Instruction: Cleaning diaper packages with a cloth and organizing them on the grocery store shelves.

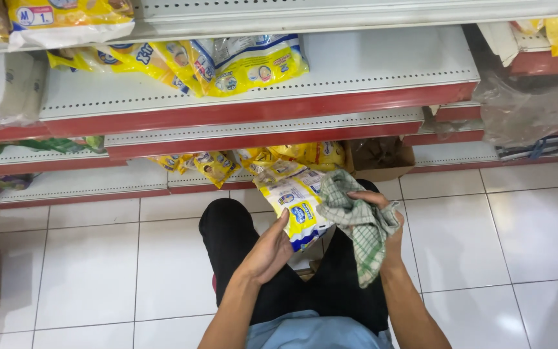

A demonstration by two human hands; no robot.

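The person wears black trousers (240, 239) that cover both legs down past the knees; the cloth is plain and dark, with no pattern or marking to be seen. At the bottom edge of the view a light blue shirt (311, 333) shows, its hem lying in soft folds over the waistband. Both forearms are bare from the elbow down, so the sleeves are either short or out of view. The left hand (269, 249) and right hand (385, 223) are bare too, with no gloves. No ring, watch or band can be made out on the 2 wrists or the fingers.
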